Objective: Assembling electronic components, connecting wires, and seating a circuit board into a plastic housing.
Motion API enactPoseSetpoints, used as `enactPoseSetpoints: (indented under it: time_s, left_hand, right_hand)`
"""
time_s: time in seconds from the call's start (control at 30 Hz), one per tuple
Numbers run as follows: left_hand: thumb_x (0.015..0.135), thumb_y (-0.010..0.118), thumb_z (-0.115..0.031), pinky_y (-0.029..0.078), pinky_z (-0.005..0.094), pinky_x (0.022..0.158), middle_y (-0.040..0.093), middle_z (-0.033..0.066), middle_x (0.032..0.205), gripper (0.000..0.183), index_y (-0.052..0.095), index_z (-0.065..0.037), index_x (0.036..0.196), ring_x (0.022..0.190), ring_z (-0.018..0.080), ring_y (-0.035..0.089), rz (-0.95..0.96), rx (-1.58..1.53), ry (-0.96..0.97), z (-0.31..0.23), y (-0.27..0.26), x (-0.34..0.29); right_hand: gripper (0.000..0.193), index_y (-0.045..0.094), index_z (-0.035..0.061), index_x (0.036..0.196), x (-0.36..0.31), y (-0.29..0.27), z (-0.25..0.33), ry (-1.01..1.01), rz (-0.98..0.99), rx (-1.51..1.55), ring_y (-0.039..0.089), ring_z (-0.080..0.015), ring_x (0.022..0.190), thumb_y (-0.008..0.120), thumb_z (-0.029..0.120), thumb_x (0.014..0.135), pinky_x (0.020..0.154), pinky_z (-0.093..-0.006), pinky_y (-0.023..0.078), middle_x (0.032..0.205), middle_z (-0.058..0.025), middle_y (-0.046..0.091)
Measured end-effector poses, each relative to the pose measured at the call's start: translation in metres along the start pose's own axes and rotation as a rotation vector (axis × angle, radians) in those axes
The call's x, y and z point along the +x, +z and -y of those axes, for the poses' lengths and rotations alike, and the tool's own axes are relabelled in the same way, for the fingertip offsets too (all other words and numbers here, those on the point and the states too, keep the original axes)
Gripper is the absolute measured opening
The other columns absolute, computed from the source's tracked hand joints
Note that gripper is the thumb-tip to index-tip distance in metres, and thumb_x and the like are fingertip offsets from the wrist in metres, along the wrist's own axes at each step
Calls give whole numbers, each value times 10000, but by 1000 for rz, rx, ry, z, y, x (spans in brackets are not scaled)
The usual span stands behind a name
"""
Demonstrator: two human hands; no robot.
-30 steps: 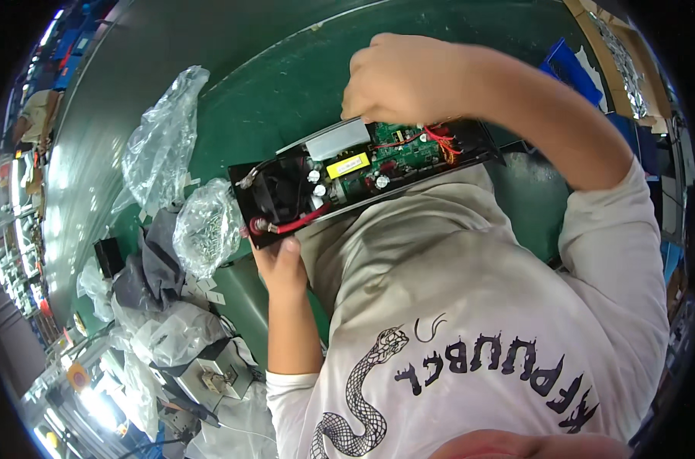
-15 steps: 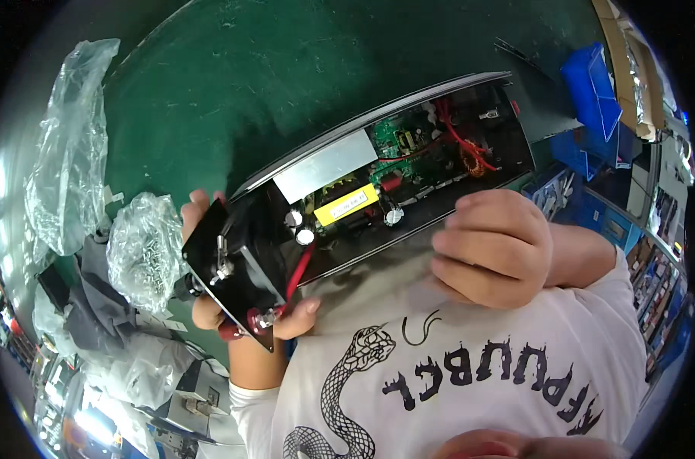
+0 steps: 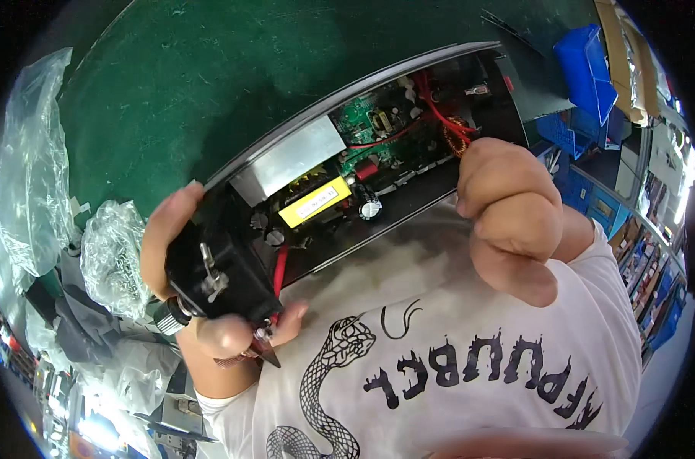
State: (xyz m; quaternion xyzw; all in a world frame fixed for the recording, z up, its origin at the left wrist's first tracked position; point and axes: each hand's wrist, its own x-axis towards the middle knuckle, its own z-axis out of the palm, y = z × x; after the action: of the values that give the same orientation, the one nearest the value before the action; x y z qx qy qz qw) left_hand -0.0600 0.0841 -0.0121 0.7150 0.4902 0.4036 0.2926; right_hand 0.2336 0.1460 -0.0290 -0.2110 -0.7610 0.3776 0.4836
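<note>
An open black metal case (image 3: 408,187), apparently a power inverter, tilts in front of my chest. Inside show a green circuit board (image 3: 360,117), a silver plate (image 3: 294,161), a yellow transformer (image 3: 314,202), capacitors and red wires. My left hand (image 3: 161,245) is wrapped round the black end panel (image 3: 236,271), which carries metal terminal posts and lies against the case's left end. A red wire (image 3: 280,269) runs to the lower post. My right hand (image 3: 515,218) is curled over the case's near right edge, beside a copper coil (image 3: 455,138); its fingertips are partly hidden.
A green work surface (image 3: 171,84) spreads beyond the case. On the left lie clear plastic bags (image 3: 34,161), one with small metal parts (image 3: 116,256), and grey cloth (image 3: 87,306). Blue bins (image 3: 584,73) and a cardboard box (image 3: 630,69) stand at the far right.
The case has shifted left and slightly away. My left hand has turned the end panel in toward the case. My right hand has moved up and right onto the near edge.
</note>
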Motion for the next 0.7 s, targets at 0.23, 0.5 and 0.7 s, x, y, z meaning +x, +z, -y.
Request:
enactPoseSetpoints:
  time_s: [0.23, 0.5, 0.7]
  left_hand:
    - [686, 894, -246, 496, 516, 947, 462, 235, 1373, 649, 615, -401, 1251, 1159, 446, 548, 29, 103, -48, -16, 2, 12]
    - [582, 889, -189, 520, 433, 851, 510, 194, 1288, 652, 699, -345, 1186, 1077, 349, 561, 58, 188, -47, -29, 12, 22]
    - [563, 888, -119, 517, 391, 776, 501, 195, 1290, 673, 710, -325, 1179, 1055, 338, 557, 86, 129, -49, -27, 16, 22]
  right_hand:
    - [787, 490, 42, 825, 1, 1, -7, -15, 30, 6, 420, -178, 528, 284, 790, 955, 434, -310, 334, 771, -120, 536]
    - [834, 481, 37, 810, 8, 1, -6, -11, 72, -2, 414, -170, 510, 283, 840, 914, 410, -295, 319, 726, -118, 530]
    - [860, 483, 34, 811, 9, 0, -5, -3, 66, -43, 429, -173, 517, 287, 867, 890, 411, -295, 339, 738, -127, 544]
